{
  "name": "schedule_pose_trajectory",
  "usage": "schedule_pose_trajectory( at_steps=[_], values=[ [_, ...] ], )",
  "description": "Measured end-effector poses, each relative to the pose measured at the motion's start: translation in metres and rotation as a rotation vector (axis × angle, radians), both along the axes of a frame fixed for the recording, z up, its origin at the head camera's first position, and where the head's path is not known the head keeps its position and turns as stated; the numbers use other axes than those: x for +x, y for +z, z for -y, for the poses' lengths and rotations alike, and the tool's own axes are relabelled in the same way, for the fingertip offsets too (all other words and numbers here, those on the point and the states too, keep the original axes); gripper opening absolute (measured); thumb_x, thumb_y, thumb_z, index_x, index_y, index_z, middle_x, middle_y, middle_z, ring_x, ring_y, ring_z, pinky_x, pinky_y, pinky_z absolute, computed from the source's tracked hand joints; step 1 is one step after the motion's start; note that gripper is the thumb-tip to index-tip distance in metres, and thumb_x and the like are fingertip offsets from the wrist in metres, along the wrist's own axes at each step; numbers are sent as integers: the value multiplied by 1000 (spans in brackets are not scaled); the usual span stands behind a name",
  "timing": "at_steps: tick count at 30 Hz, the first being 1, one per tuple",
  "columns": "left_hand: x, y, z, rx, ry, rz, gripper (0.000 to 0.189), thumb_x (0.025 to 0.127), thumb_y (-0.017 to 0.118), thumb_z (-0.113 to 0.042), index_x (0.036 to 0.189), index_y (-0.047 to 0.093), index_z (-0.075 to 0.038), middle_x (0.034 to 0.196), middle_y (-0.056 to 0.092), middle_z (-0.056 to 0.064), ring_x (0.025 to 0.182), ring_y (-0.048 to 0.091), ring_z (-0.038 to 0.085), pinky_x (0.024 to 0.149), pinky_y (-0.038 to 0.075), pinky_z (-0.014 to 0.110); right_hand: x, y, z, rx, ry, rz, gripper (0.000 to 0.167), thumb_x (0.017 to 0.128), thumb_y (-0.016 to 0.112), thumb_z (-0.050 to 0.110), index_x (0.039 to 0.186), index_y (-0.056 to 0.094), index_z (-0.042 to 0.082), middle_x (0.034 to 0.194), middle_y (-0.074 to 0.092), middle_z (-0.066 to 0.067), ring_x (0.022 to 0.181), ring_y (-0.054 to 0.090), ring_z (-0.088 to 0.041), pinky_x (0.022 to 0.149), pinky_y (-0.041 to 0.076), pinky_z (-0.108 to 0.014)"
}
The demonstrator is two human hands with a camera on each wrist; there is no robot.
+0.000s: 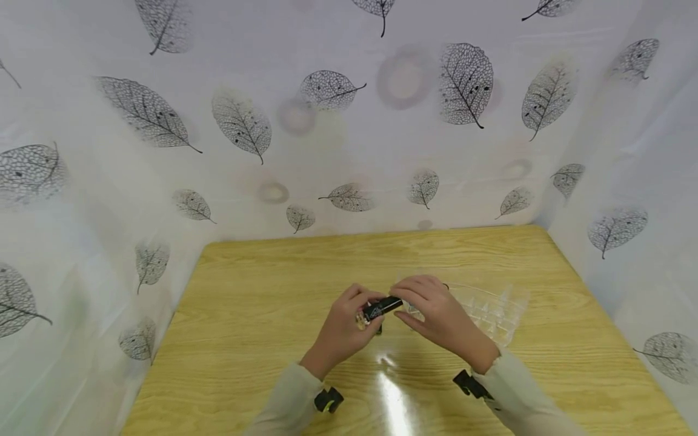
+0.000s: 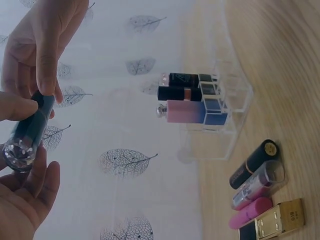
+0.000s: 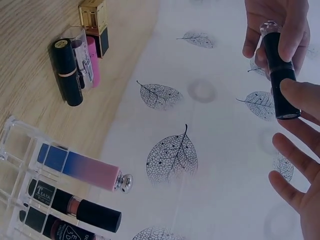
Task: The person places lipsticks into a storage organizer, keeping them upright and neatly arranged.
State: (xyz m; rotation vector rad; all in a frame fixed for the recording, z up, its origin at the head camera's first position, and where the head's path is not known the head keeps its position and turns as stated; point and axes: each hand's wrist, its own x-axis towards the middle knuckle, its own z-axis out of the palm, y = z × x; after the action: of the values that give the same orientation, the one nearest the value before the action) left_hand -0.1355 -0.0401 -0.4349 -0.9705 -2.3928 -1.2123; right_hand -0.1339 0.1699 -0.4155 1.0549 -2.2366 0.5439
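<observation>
A dark lipstick tube [image 1: 383, 307] with a jewelled clear end is held between both hands above the table. My left hand [image 1: 340, 327] grips it near the jewelled end, with the thumb along its side. At the opposite, plain end, my right hand [image 1: 443, 316] pinches the tube between thumb and fingers. The tube looks closed in the right wrist view, with a faint seam near its middle. Three lipsticks stand in a clear organizer [image 2: 242, 100]: a pink-and-blue one [image 2: 185, 111], a black one with a copper band [image 2: 172, 93], and a black one with a jewelled end [image 2: 182, 79].
On the wooden table [image 1: 262, 284], several more lipsticks stand together: a dark one with a gold band [image 3: 67, 75], a clear-capped one [image 3: 82, 65], a pink one [image 3: 93, 62] and a gold-and-black one [image 3: 94, 17]. A leaf-patterned curtain [image 1: 245, 200] encloses the table's back and sides.
</observation>
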Motion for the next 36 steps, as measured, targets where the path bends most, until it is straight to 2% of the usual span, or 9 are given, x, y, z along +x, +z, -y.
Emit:
schedule_pose_trajectory(
  at_steps=[6,10,13,19,23,26,31,36],
  values=[
    [2,3,-1,37,14,2,29,80,73,-8,107,63,-8,92,59,3,70,49,6,57,45,15,1,-3,4,-36,-19,6,23,82,73,22,100,68,8,99,68,-3,97,60,-21,90,47,-40],
    [2,4,-2,103,27,1,33,78,74,-6,109,60,-6,95,62,5,70,52,9,54,46,19,4,-7,7,-76,-64,41,24,77,77,18,98,68,8,96,69,-3,95,61,-21,89,46,-41],
    [1,4,-4,172,23,15,38,77,75,-5,111,59,-5,97,64,9,76,59,13,60,52,23,7,-11,11,-111,-95,57,26,76,78,18,97,67,9,94,68,-3,92,61,-20,88,47,-43],
    [-2,5,-10,274,68,119,40,79,74,-8,116,58,-7,92,66,8,73,61,15,58,49,20,11,-18,19,-186,-188,64,35,65,83,14,95,66,7,90,68,-3,89,60,-21,85,47,-44],
    [-3,6,-18,395,78,263,37,81,72,-6,116,59,-3,98,69,14,84,67,24,71,55,22,13,-20,24,-229,-251,46,37,62,84,11,92,64,6,86,67,-3,85,60,-20,79,47,-42],
    [-3,6,-23,456,84,329,32,82,71,-6,112,61,-1,99,70,16,87,68,26,77,56,24,13,-20,27,-263,-283,37,36,62,84,9,91,64,5,84,66,-4,80,58,-19,77,47,-40],
    [-2,5,-28,445,115,329,23,85,69,-16,106,66,-7,95,71,12,86,69,21,74,57,23,13,-19,30,-290,-323,22,35,62,85,7,90,64,5,83,65,-5,75,56,-17,73,44,-40],
    [-2,7,-30,475,152,357,24,85,70,-18,106,66,-8,96,70,11,85,69,21,73,56,23,15,-19,33,-283,-341,8,35,62,85,9,89,63,5,81,64,-5,77,57,-19,74,45,-40]
  ],
)
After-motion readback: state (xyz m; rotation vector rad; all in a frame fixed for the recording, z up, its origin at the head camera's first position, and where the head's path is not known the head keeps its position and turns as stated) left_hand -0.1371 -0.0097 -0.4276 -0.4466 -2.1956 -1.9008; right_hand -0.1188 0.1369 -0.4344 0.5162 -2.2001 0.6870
